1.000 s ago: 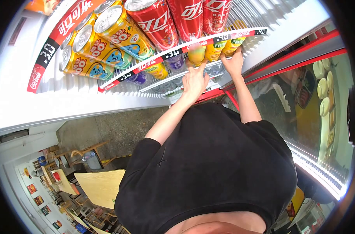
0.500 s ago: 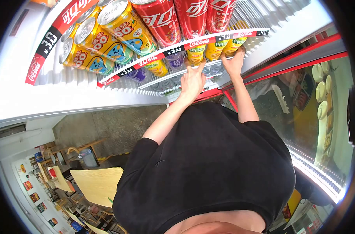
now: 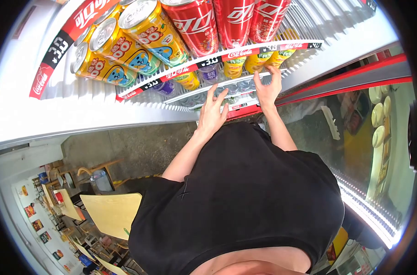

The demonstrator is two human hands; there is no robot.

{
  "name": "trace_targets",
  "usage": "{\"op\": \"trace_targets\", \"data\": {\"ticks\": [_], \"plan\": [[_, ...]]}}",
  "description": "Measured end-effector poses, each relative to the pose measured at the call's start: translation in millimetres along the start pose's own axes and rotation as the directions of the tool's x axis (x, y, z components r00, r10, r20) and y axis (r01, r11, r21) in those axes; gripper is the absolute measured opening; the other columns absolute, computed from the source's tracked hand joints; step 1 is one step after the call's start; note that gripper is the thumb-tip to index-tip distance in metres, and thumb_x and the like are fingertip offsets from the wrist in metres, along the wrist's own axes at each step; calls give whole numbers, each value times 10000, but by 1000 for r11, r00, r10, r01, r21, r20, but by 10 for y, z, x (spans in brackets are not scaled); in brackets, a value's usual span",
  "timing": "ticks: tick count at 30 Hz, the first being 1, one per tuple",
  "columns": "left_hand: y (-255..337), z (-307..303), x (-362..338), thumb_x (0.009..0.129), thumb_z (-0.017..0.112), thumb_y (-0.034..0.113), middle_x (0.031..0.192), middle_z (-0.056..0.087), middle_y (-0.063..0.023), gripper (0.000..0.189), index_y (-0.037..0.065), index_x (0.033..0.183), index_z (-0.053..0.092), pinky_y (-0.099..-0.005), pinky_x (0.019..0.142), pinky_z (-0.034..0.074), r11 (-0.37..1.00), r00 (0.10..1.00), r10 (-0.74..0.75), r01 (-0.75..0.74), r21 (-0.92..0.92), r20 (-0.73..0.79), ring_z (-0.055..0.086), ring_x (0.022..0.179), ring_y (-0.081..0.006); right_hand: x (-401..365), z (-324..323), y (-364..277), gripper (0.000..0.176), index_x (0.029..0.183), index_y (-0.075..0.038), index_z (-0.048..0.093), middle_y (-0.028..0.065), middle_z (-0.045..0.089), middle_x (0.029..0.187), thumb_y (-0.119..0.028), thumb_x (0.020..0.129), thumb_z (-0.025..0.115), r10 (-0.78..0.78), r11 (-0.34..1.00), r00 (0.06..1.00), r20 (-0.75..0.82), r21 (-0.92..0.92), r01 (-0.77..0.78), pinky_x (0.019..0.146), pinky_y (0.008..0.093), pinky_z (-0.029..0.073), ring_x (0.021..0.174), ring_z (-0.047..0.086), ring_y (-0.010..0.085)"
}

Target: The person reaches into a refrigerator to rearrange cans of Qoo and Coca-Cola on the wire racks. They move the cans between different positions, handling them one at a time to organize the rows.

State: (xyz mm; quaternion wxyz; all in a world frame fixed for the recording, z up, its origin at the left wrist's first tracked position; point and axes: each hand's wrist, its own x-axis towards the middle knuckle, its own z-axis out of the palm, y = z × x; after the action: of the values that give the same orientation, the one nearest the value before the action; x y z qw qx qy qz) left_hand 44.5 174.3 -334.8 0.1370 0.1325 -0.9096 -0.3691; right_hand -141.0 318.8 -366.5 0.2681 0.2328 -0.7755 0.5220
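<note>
Below the front edge of the lower shelf, my left hand (image 3: 212,114) is open and holds nothing, with its fingers spread. My right hand (image 3: 269,88) is raised to that shelf's front, its thumb and fingers apart and its fingertips close under a yellow can (image 3: 256,62). Another yellow can (image 3: 233,68) stands to the left of it, with a purple can (image 3: 209,73) further left. Above them, red cola cans (image 3: 194,27) and yellow-orange cans with blue cartoon figures (image 3: 153,34) stand in rows on the upper shelf.
Price strips (image 3: 190,68) run along the white wire shelves of the fridge. To the right is the open glass door (image 3: 304,123) with a red frame. Behind on the left are a wooden table (image 3: 110,213) and a chair (image 3: 102,180) on the grey floor.
Both hands have come away from the yellow cans at the shelf front. My left hand has dropped down and left with its fingers spreading; my right hand has shifted slightly left and lower.
</note>
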Motion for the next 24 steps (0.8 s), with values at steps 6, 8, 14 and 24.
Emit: {"op": "trace_targets", "data": {"ticks": [6,8,14,24], "plan": [[-12,-71,-15,895,706,79,1575,411,-162,431,46,1318,631,-485,870,599,999,999,23,-24,41,32,699,1000,-371,50,146,-126,532,1259,15,605,148,697,1177,-92,814,877,176,984,984,4,-4,-176,992,375,542,1109,705,262],[-70,-67,-24,889,704,70,1570,415,-162,379,36,1263,651,-497,884,595,993,996,86,-87,81,8,703,1033,-393,51,200,-132,563,1285,25,596,161,697,1208,-109,819,882,201,979,979,-4,25,-201,1000,372,541,1121,707,256],[-69,-50,14,894,689,52,1550,428,-167,275,27,1169,685,-509,891,591,998,999,13,-15,54,31,699,1046,-427,56,242,-43,619,1323,37,551,224,669,1269,-126,822,875,223,970,973,59,89,-228,1023,419,511,1180,672,327],[-101,-89,-18,911,712,59,1294,627,-161,150,7,1051,730,-420,851,579,982,974,49,-87,-165,-222,716,933,-290,120,376,-25,727,1394,37,506,258,667,1239,-198,823,892,221,974,967,129,28,-227,1018,449,497,1181,656,386]]}}
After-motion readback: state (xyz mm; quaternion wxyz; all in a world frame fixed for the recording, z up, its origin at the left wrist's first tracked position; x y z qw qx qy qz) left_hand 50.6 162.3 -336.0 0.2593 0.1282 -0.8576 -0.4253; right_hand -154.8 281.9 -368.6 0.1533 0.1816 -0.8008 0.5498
